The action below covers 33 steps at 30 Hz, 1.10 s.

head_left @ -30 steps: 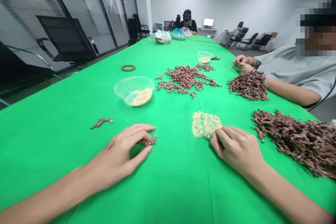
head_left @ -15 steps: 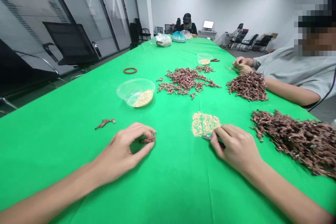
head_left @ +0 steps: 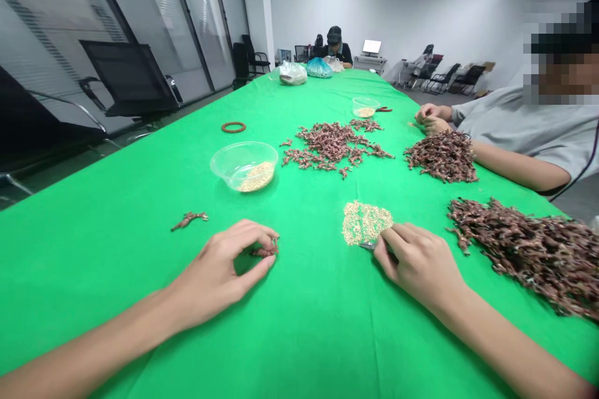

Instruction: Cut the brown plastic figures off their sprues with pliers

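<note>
Between the thumb and fingers of my left hand (head_left: 238,259) is a small brown figurine-like piece (head_left: 266,251), partly covered by the fingertips. My right hand (head_left: 418,262) is closed around a pair of pliers (head_left: 367,245); only the metal tip shows, and the handles are hidden in the palm. That tip touches or hovers at the near edge of a flat patch of tiny gold-coloured bits (head_left: 367,221) on the cloth. Left of my left hand lies a single brown piece (head_left: 189,219). Beyond it stands a clear plastic bowl (head_left: 224,165) holding more gold bits.
Brown pieces lie in a middle pile (head_left: 330,143), a right pile (head_left: 442,153) and a large near-right pile (head_left: 533,255). A brown ring (head_left: 233,127), a small bowl (head_left: 359,104), red-handled pliers (head_left: 384,109) and bags (head_left: 293,73) are farther off. A co-worker's hands (head_left: 433,118) work at right.
The whole view has shifted very slightly downward in the picture. Both hands keep nearly the same places and grips.
</note>
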Each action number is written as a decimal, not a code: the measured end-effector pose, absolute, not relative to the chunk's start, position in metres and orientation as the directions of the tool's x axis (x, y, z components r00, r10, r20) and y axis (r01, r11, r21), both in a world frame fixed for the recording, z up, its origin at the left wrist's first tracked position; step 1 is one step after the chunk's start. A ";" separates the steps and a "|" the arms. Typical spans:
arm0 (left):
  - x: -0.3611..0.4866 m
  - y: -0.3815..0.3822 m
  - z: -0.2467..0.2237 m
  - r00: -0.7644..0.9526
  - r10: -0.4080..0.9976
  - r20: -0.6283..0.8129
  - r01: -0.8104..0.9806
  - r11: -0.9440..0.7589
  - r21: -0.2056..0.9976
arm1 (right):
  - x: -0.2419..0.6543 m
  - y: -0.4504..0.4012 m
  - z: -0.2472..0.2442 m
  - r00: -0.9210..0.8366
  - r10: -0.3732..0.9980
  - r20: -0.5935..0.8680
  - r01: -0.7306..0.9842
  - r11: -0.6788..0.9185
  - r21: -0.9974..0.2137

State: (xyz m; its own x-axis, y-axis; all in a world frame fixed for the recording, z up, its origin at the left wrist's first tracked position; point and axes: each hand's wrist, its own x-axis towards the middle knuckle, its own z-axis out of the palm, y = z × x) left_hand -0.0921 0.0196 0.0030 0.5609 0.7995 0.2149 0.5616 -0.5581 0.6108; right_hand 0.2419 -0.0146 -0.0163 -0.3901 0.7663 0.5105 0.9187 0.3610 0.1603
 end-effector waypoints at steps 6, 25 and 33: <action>-0.092 0.021 0.002 0.555 0.803 0.217 0.556 -0.552 0.622 | 0.241 -0.013 -0.016 -0.328 0.803 0.498 0.936 0.349 0.054; -0.010 0.001 0.014 0.707 0.479 0.520 0.195 -0.839 0.507 | 0.216 -0.044 0.006 -0.168 0.984 -0.064 0.623 0.056 -0.780; 0.001 0.014 -0.021 0.598 0.144 0.789 0.138 -0.988 0.075 | 0.216 -0.047 0.011 -0.164 0.967 -0.197 0.596 -0.062 -0.801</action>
